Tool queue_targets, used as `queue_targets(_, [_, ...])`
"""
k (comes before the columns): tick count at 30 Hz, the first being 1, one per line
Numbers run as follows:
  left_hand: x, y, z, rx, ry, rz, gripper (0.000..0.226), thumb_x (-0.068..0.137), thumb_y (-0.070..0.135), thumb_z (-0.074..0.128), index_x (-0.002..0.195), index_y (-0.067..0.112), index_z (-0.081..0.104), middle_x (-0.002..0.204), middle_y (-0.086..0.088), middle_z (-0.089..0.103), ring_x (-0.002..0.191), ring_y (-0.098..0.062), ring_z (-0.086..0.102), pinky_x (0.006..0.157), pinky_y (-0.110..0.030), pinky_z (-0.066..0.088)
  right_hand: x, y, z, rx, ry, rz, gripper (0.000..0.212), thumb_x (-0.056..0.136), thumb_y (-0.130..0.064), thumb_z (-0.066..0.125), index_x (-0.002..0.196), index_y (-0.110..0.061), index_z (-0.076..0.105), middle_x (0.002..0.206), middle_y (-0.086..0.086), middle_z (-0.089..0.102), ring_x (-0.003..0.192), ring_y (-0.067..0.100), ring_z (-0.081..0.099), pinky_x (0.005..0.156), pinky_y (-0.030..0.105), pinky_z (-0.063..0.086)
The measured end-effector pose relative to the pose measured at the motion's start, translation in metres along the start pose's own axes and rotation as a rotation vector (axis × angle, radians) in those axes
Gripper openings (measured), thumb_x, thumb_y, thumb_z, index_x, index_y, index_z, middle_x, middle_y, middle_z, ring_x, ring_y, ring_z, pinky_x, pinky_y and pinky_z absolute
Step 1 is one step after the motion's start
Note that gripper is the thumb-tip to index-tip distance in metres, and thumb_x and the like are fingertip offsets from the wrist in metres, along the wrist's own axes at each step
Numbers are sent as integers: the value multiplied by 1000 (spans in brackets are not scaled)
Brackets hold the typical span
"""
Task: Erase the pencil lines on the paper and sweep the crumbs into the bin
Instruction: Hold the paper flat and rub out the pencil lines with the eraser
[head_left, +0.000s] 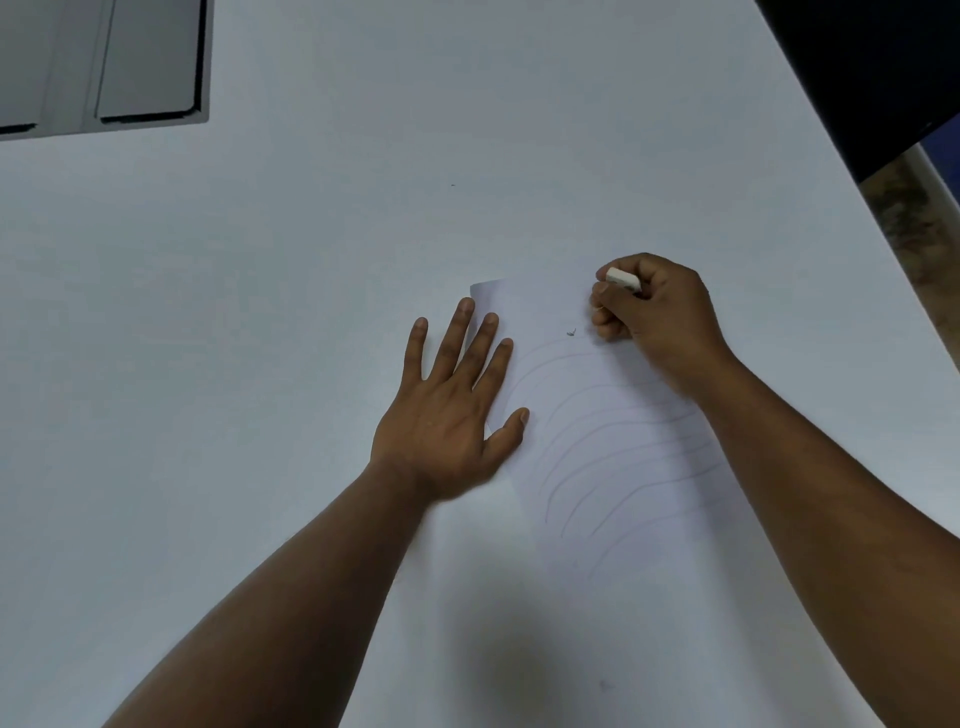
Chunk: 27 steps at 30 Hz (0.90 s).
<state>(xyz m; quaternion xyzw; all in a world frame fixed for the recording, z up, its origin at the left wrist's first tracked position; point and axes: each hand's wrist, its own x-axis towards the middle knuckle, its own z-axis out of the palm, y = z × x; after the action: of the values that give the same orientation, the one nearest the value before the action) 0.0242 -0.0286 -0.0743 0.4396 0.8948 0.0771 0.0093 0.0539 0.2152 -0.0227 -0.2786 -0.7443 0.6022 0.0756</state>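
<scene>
**Eraser held over the far end of the lined paper**

White table (260, 364) fills nearly the whole view, and the paper (613, 467) lies flat on it, right of the middle. No brand, label or readable writing shows on anything. The paper's long axis runs from the near edge of the view away toward the far side, leaning a little to the left, so its far left corner points up and left. Faint curved pencil lines (613, 441) cross the sheet one behind another, from the near part up to about the level of the right hand's knuckles. A small dark crumb (571, 331) lies on the paper just beyond the farthest line.

The eraser (622, 279) is a small white block. The right hand (657, 312) grips it with curled fingers and thumb, at the far right part of the paper; one end of the eraser sticks out to the left of the fist. Whether the eraser touches the paper I cannot tell. The right forearm lies across the right edge of the sheet and hides part of the lines there.

The left hand (452, 415) is flat, fingers straight and spread, and presses on the left edge of the paper; the thumb and two fingers lie on the sheet, the other fingers on the table.

Farther out, a grey panel (130, 62) is at the far left corner. A dark object (872, 67) covers the far right corner, and beside it a strip of floor (914, 218) shows past the table's edge.
</scene>
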Motion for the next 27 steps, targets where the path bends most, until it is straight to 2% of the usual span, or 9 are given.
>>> queue_targets(3, [0, 0, -1, 7, -8, 1, 75, 105, 59, 19, 164, 13, 20, 173, -7, 6, 159, -26, -15, 126, -57, -10, 5, -1, -2, -223, -24, -58, 7, 93, -19, 64, 96, -14, 69, 77, 4, 72, 62, 17, 65, 57, 25, 51])
queue_targets(6, [0, 0, -1, 8, -6, 2, 75, 105, 59, 19, 164, 13, 20, 173, -7, 3, 159, -26, -16, 126, -57, -9, 9, 0, -6, -465, 71, -225, 18, 94, -30, 62, 103, -19, 74, 93, -4, 71, 83, 9, 63, 74, 12, 44])
queue_targets(8, [0, 0, -1, 3, -8, 0, 75, 104, 59, 18, 164, 14, 19, 174, -6, 1, 159, -25, -16, 126, -57, -9, 9, 0, -9, -486, 115, -234, 22, 96, -29, 60, 109, -16, 73, 99, -3, 71, 94, 10, 63, 79, 5, 40])
queue_targets(13, [-1, 1, 0, -8, 13, -10, 74, 105, 58, 20, 163, 13, 27, 173, -5, 11, 160, -24, -9, 127, -55, -8, -16, 19, -5, -372, 112, -125, 21, 91, -32, 64, 110, -27, 70, 76, -6, 69, 69, 13, 67, 76, 34, 57])
queue_targets(16, [-1, 1, 0, -5, 13, -19, 73, 105, 59, 23, 162, 14, 29, 172, -5, 14, 160, -25, -5, 127, -55, -8, -35, 25, 5, -417, 69, -151, 18, 94, -27, 63, 109, -23, 71, 75, -13, 66, 67, 6, 62, 71, 24, 52])
queue_targets(18, [0, 1, 0, -10, 11, -26, 74, 104, 61, 24, 161, 14, 30, 172, -6, 17, 160, -26, -3, 127, -56, -8, -39, 21, 12, -346, -20, -108, 15, 94, -26, 63, 108, -23, 70, 81, -10, 71, 63, 5, 62, 66, 17, 49])
queue_targets(20, [0, 1, -1, -16, 9, -34, 75, 103, 62, 26, 161, 14, 32, 171, -6, 20, 160, -27, -3, 127, -56, -7, -32, 16, 19, -207, -45, -43, 11, 94, -23, 64, 104, -21, 69, 85, -3, 74, 56, 11, 64, 58, 18, 50])
queue_targets(24, [-1, 2, -2, -26, 22, -40, 74, 103, 61, 30, 159, 13, 34, 171, -6, 22, 160, -25, -6, 127, -56, -7, -10, 10, 9, 28, 274, 17, 6, 94, -19, 62, 100, -18, 65, 90, 3, 74, 61, 17, 69, 50, 24, 47])
queue_targets(27, [-1, 2, -2, -51, 39, -38, 73, 103, 59, 32, 158, 11, 37, 169, -8, 27, 160, -25, 4, 128, -53, -4, -12, 9, 3, 132, 277, 41, 9, 97, -16, 58, 103, -14, 65, 87, 5, 72, 59, 14, 64, 48, 25, 48])
